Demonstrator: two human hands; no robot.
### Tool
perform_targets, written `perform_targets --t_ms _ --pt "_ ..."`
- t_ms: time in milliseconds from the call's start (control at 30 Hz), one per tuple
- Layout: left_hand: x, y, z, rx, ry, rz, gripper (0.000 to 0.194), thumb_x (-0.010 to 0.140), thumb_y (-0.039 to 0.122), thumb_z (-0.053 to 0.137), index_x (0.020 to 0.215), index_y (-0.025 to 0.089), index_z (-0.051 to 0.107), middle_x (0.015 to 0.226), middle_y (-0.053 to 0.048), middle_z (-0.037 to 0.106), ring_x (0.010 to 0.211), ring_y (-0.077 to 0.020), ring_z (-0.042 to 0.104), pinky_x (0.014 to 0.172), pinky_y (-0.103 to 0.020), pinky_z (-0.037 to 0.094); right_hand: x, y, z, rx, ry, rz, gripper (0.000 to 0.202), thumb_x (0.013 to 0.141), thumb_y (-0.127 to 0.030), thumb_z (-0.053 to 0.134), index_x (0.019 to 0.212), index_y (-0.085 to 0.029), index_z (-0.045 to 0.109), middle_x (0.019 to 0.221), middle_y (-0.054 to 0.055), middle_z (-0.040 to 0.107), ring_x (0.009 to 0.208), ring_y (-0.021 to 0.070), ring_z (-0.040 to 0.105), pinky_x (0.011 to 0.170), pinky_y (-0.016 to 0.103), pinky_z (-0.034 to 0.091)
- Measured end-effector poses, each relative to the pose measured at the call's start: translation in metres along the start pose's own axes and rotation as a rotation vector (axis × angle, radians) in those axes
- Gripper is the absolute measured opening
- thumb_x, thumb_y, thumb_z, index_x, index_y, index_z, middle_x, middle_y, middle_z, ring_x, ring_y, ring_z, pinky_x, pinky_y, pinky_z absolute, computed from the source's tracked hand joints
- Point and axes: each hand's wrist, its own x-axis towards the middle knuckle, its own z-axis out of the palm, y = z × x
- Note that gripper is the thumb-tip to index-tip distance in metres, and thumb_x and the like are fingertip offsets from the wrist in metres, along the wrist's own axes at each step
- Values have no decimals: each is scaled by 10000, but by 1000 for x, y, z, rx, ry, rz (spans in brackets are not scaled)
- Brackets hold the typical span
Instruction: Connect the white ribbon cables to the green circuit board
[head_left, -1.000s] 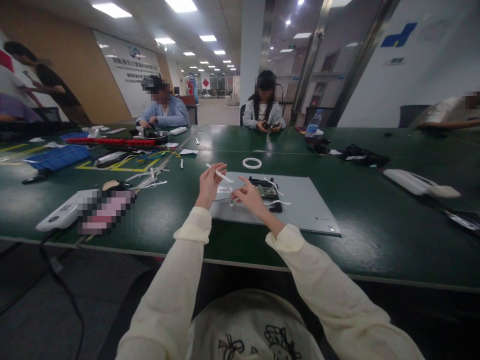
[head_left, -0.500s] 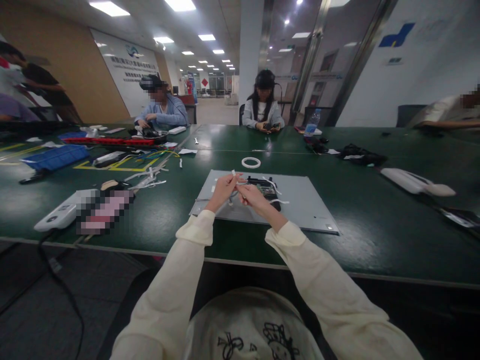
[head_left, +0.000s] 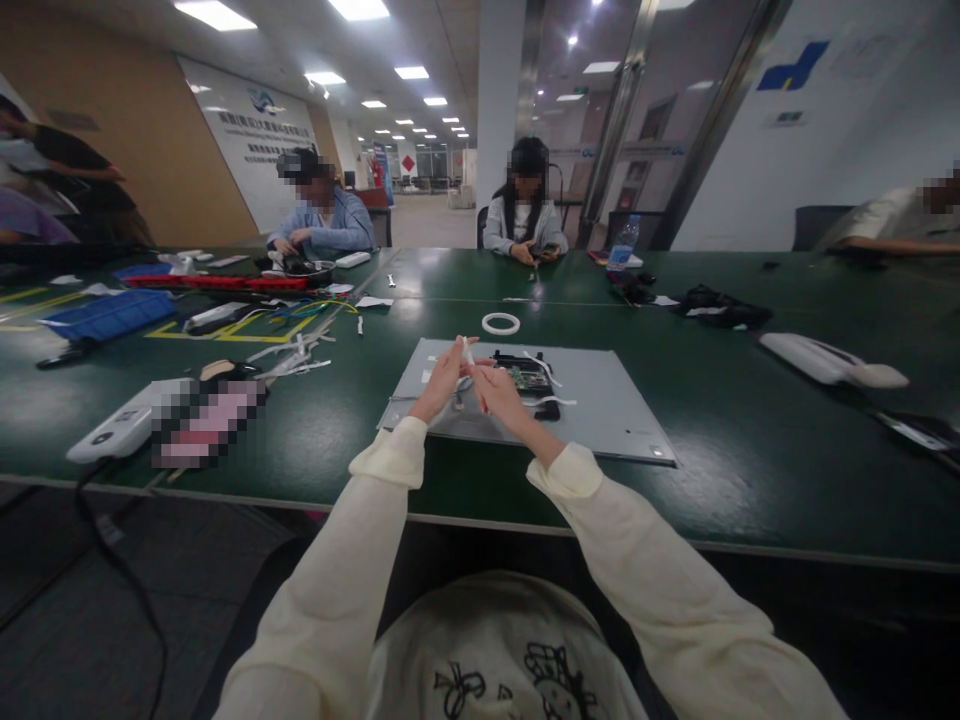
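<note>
My left hand (head_left: 441, 382) and my right hand (head_left: 498, 391) meet above the left part of a flat grey panel (head_left: 611, 420). A small white strip (head_left: 469, 354), which looks like tape, is pinched between them, with its upper end sticking up. Fingers hide the rest of it. Just right of my hands, a green circuit board (head_left: 531, 379) with black parts lies on the panel. Two white strips, an upper one (head_left: 546, 366) and a lower one (head_left: 556, 402), stretch across its right side. Behind the panel lies a white tape roll (head_left: 501, 324).
On the left are a white device (head_left: 124, 425), a pink blurred item (head_left: 214, 425), a pile of white strips (head_left: 300, 355) and a blue tray (head_left: 109, 315). A white device (head_left: 814, 360) and black cloth (head_left: 720, 307) lie right. Two people sit across the green table.
My fingers have shifted slightly around the white strip; the left fingers now point more upward and the right hand is turned a little. The panel and other table items stay put.
</note>
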Motion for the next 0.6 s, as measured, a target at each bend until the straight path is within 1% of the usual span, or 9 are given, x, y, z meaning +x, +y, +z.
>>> perform_targets --t_ms 100,167,233,333,433,533,600 --pt "-1 2 0 21 -22 -31 544 837 576 371 1028 137 628 824 -110 702 752 -196 654 674 -282 486 -2 4 4 -21 -7 45 513 893 -456 328 461 -186 390 351 -24 416 334 69 380 434 198 319" --pt "0 1 -1 107 27 6 485 839 536 406 974 138 649 764 -87 705 638 -162 631 593 -246 459 -2 7 7 -12 -12 70 529 893 -445 329 433 -187 380 350 -18 411 340 69 382 439 199 326" --pt "1 0 -1 210 106 67 424 845 489 425 947 151 660 685 -51 698 543 -133 587 555 -229 430 -2 8 10 15 -4 71 541 891 -437 334 412 -188 368 345 -16 399 343 68 380 441 199 330" --pt "2 -2 0 330 207 159 360 865 425 415 951 181 665 605 -5 674 511 -127 558 598 -235 423 -1 7 15 96 6 88 520 883 -446 346 429 -193 361 337 -26 382 327 65 358 410 195 310" --pt "1 -3 2 387 273 212 336 881 381 397 971 193 661 582 10 659 567 -140 582 667 -244 422 0 5 18 164 8 102 478 876 -451 362 473 -192 370 342 -36 390 315 63 349 382 190 286" --pt "0 -4 2 405 294 232 352 892 376 371 996 192 652 586 8 655 617 -147 600 702 -248 422 0 6 18 142 2 94 471 872 -466 365 494 -186 391 351 -35 411 310 62 357 376 188 289" --pt "1 -5 1 392 281 226 366 894 386 362 1011 189 647 583 6 653 625 -147 606 701 -247 428 0 7 18 106 -8 88 479 870 -477 363 497 -180 409 362 -30 432 311 60 371 380 183 304"
